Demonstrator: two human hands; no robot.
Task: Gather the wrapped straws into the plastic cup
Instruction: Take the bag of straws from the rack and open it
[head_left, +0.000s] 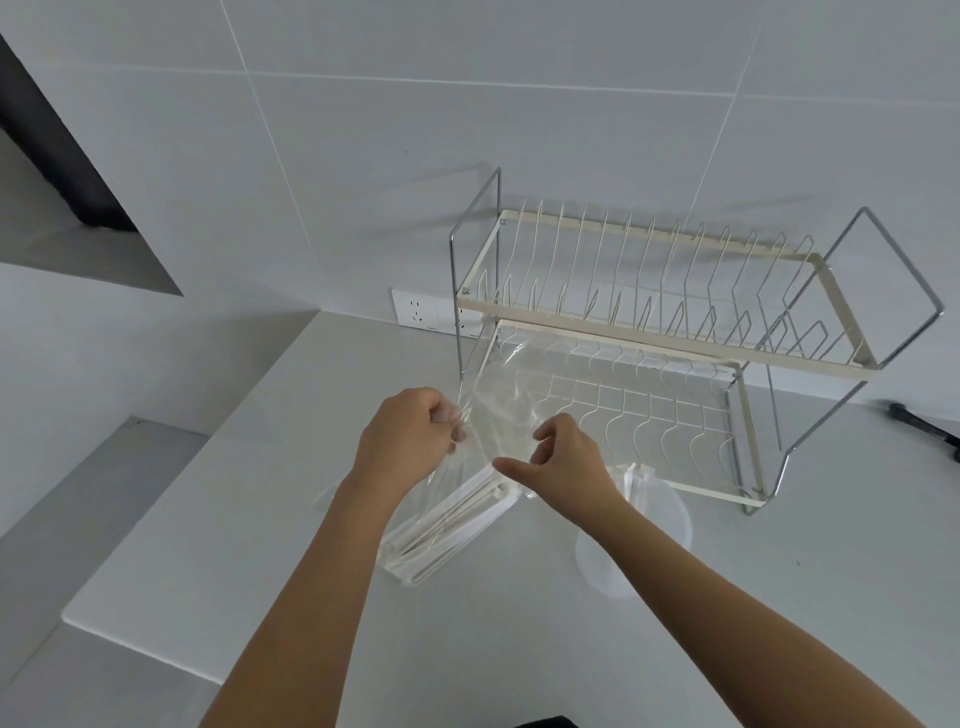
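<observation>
**Both hands work the bag mouth open; straws still inside**

On the counter (291, 415), both hands hold a clear bag (498, 395) that stands up from the surface at about the centre of view. The left hand (410, 436), at 9 o'clock of the bag mouth, has its fingers curled shut, pinching a bunched fold of film. The right hand (561, 457), at 3 o'clock of it, pinches the opposite side between thumb and bent fingers, with the forefinger stretched toward the left. Held apart like this, the two grips look meant to spread the film and open the mouth so the contents can be reached.

The straws (452, 525), white and paper-wrapped, lie as a bundle in the bag's lower end, slanting from 7 o'clock up toward the right hand. That end rests on the counter, which carries the weight while the hands deal only with the film.

The cup (649, 540), nearly transparent, stands at 4 o'clock of the right hand, under the right forearm. A few white wrapped straws seem to rise from it at its far rim, though the clear plastic makes this hard to confirm. Its closeness should keep each transfer short.

Behind, at 1 o'clock, a rack (675, 322) stands by the wall with a socket (421, 312) to its left.

Most of the gathering appears still to be done.
</observation>
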